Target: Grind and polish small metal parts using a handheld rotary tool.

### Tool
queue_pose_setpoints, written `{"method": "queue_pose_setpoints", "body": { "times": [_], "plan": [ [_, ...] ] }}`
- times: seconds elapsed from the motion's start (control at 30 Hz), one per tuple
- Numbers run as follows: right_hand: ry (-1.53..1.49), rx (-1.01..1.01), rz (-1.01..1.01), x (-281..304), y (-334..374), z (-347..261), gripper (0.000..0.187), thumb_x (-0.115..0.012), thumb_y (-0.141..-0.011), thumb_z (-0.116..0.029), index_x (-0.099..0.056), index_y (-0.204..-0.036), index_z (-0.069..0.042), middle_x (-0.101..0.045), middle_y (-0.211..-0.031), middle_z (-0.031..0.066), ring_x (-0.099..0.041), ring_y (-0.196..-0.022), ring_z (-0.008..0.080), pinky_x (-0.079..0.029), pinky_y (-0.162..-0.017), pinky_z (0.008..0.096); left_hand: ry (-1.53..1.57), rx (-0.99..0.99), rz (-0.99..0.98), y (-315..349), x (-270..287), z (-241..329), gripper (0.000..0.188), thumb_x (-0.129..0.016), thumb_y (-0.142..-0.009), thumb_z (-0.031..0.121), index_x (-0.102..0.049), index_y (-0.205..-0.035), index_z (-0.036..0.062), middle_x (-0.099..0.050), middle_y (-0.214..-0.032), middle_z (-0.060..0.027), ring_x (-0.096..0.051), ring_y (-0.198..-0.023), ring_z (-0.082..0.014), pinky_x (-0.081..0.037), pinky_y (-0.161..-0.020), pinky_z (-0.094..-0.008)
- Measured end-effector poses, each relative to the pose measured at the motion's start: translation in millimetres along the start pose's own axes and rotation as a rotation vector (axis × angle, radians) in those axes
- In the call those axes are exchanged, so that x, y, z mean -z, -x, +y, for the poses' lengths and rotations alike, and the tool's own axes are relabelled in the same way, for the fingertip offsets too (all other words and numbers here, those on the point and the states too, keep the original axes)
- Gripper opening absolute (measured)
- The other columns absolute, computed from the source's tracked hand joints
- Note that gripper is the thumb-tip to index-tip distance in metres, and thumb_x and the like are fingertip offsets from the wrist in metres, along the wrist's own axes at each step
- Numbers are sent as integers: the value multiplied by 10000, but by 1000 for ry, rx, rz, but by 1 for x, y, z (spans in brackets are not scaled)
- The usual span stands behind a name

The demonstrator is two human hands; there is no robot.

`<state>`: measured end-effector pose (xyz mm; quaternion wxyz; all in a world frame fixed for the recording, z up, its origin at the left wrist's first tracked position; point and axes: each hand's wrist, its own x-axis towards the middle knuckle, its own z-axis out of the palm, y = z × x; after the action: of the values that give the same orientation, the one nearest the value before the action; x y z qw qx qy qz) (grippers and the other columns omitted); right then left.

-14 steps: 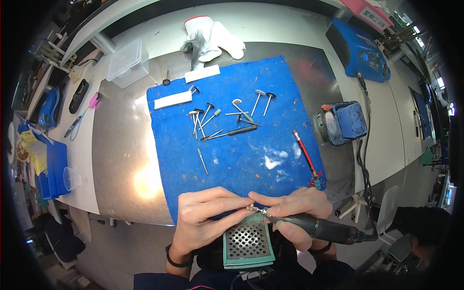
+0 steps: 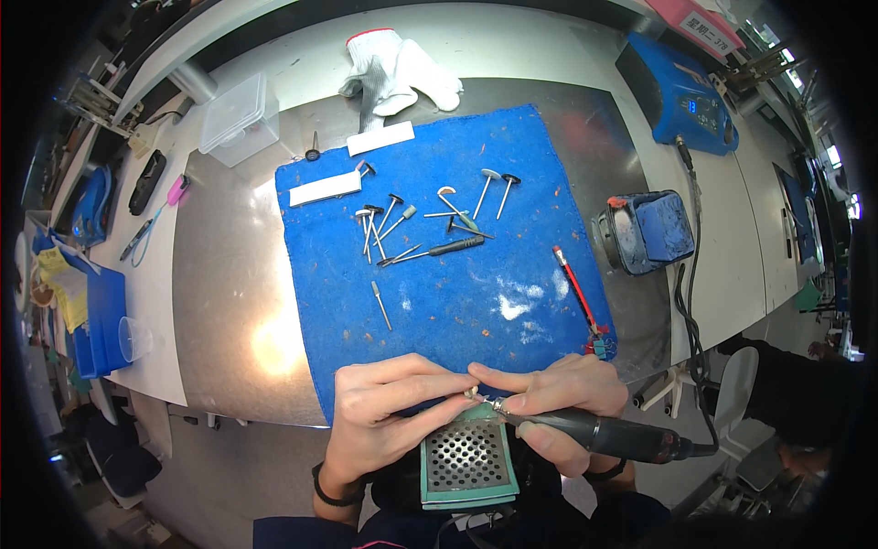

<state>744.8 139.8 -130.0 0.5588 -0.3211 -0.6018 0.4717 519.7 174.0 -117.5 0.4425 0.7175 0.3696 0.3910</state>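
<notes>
While both my hands met at the near edge of the blue cloth (image 2: 439, 316), my left hand (image 2: 389, 400) had its thumb and fingers pinched together on a small pale piece (image 2: 472, 392). My right hand (image 2: 569, 389) was curled round a black handpiece (image 2: 631, 437), its forefinger reaching toward my left fingertips. The slim tip of the handpiece pointed at the piece, though I couldn't tell whether the two touched. Just off the cloth's near edge, below my hands, sat a perforated metal plate (image 2: 468, 455) in a green frame.

On the cloth's middle lay a loose group of shanked bits (image 2: 375, 229) and a black-handled tool (image 2: 455, 246), with a single bit (image 2: 380, 305) apart from them, nearer me. White powder (image 2: 515, 308) marked the cloth right of its centre, and a red pencil (image 2: 574, 284) lay along its right side. A white strip (image 2: 326, 188) rested near its far left corner. Past the cloth's far edge, a pair of gloves (image 2: 416, 78) lay on the surface (image 2: 521, 55); well off to its right stood a blue control box (image 2: 672, 96).
</notes>
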Motion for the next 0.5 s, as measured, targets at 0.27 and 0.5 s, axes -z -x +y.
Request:
{"method": "queue_pose_setpoints", "body": {
  "times": [0.27,0.5],
  "plan": [
    [-23,-12,20,-1,3,2,247,-732,-814,-99,-749,-1000,64,-768,-931,303,-807,-751,282,-615,-639,295,12,8,2,0,-1,1,211,-862,-758,-46,-814,-963,-37,-775,-839,-157,-762,-719,-197,-583,-618,-260],
    [-22,-12,6,0,1,-1,237,-729,-816,-88,-747,-995,66,-776,-918,278,-805,-753,301,-629,-673,309,1,2,-3,0,1,1,207,-864,-755,-43,-813,-956,-39,-774,-834,-159,-761,-713,-200,-581,-609,-262]
  ]
}}
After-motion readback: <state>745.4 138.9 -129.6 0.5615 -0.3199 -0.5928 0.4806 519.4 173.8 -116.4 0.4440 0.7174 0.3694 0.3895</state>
